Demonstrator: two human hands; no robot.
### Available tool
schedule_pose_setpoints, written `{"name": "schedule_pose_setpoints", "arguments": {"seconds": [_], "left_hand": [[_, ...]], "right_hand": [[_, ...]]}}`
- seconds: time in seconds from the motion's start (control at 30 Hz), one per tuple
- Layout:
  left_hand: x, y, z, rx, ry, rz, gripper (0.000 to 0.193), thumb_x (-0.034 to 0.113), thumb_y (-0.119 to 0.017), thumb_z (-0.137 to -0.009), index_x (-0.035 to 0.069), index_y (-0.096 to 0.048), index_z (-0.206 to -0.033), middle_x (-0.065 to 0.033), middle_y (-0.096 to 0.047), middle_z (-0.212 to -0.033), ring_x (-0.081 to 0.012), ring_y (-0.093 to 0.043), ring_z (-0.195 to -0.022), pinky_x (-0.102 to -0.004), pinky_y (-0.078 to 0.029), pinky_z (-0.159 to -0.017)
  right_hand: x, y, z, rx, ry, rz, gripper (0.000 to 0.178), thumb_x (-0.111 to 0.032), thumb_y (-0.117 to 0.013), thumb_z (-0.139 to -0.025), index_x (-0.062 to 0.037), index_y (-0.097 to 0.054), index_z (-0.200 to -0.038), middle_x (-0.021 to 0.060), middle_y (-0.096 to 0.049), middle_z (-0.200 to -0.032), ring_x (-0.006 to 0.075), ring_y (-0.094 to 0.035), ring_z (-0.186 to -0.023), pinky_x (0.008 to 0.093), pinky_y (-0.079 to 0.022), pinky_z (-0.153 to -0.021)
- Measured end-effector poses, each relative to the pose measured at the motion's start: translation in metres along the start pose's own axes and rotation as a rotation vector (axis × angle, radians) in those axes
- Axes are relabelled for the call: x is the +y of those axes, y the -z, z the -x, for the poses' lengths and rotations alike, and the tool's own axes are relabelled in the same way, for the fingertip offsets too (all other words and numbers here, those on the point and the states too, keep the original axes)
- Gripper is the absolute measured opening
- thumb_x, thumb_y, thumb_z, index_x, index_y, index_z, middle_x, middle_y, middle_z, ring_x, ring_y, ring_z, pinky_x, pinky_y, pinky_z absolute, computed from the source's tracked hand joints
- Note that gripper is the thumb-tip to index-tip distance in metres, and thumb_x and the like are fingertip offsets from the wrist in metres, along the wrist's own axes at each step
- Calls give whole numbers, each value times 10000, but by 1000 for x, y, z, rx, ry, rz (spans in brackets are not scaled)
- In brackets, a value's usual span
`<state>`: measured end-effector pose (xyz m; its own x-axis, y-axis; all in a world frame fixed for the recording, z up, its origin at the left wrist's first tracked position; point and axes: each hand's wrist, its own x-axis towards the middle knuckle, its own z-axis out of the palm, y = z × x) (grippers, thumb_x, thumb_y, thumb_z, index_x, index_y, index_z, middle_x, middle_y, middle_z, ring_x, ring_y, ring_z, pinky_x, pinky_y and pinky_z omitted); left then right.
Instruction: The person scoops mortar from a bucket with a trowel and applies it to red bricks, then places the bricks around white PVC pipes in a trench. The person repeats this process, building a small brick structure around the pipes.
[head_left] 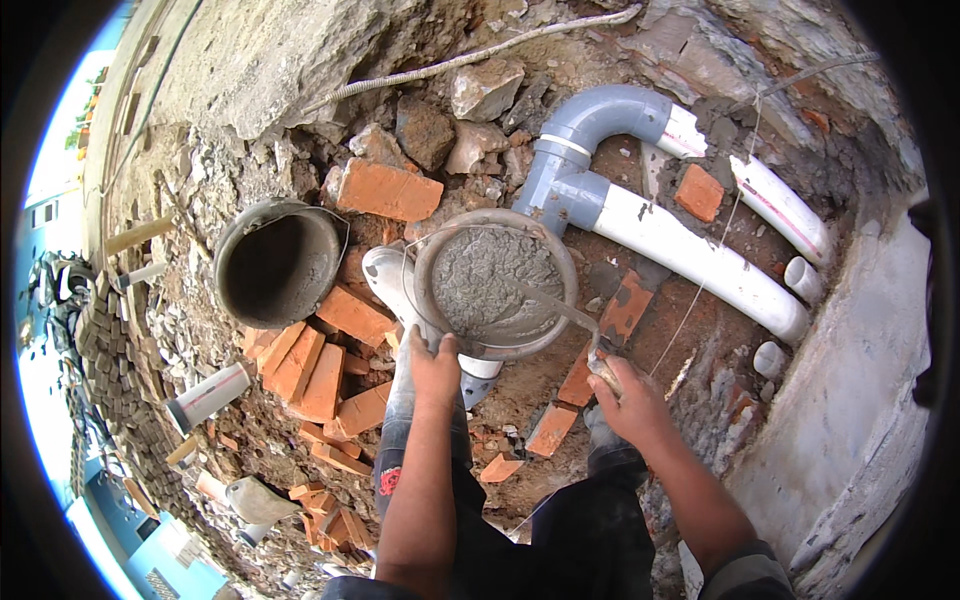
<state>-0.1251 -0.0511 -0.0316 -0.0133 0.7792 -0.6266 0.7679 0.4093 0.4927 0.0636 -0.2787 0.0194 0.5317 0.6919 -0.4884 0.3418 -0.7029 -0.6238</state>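
Note:
A round bucket [430, 290] of wet grey mortar [495, 275] stands in front of me, beside my white boot. My left hand [435, 370] grips its near rim, the fingertips partly hidden. In my right hand [632, 400] is the handle of a trowel [562, 308]. The trowel reaches over the rim, and its tip lies in the mortar. Just right of the bucket, a short row of orange bricks [627, 303] has mortar on it.
A second bucket [280, 265], dark inside, lies tilted at left. Loose bricks [322, 380] are piled below it. White pipes [690, 250] with a grey elbow [610, 110] run along the right. A string [700, 290] crosses them. Rubble and a concrete wall [840, 390] surround the trench.

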Motion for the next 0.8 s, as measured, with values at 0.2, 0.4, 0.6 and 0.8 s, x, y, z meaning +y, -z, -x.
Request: {"name": "schedule_pose_setpoints", "arguments": {"seconds": [0.2,0.4,0.6,0.8], "left_hand": [[-5,-1,6,-278,64,368,749,10,-577,-902,-101,-192,-1534,-238,-539,-1391,-266,-556,-1236,-323,-403,-1051],[-5,2,1,-266,81,60,722,57,-601,-874,-163,-270,-1477,-312,-546,-1367,-348,-546,-1285,-343,-409,-1069],[-10,-4,-7,-233,17,174,599,-43,-499,-854,-96,-404,-1443,-191,-592,-1320,-265,-550,-1220,-307,-394,-1049],[-13,-7,-5,-235,-4,293,597,-75,-460,-836,-48,-442,-1432,-161,-578,-1344,-249,-532,-1249,-312,-382,-1064]], "right_hand": [[-12,-58,-44,-242,-148,71,417,-377,-598,-956,0,-611,-1133,274,-671,-1051,443,-671,-896,489,-551,-753],[-29,-126,-69,-378,-239,-259,381,-356,-613,-976,23,-590,-956,157,-645,-742,237,-646,-583,400,-512,-542],[-37,-104,-51,-651,-455,-553,425,-353,-625,-966,22,-631,-1166,211,-680,-844,339,-688,-851,411,-538,-781],[-39,-102,-27,34,117,-177,403,-220,-711,-865,18,-635,-1181,211,-663,-966,388,-672,-892,441,-531,-772]]}}
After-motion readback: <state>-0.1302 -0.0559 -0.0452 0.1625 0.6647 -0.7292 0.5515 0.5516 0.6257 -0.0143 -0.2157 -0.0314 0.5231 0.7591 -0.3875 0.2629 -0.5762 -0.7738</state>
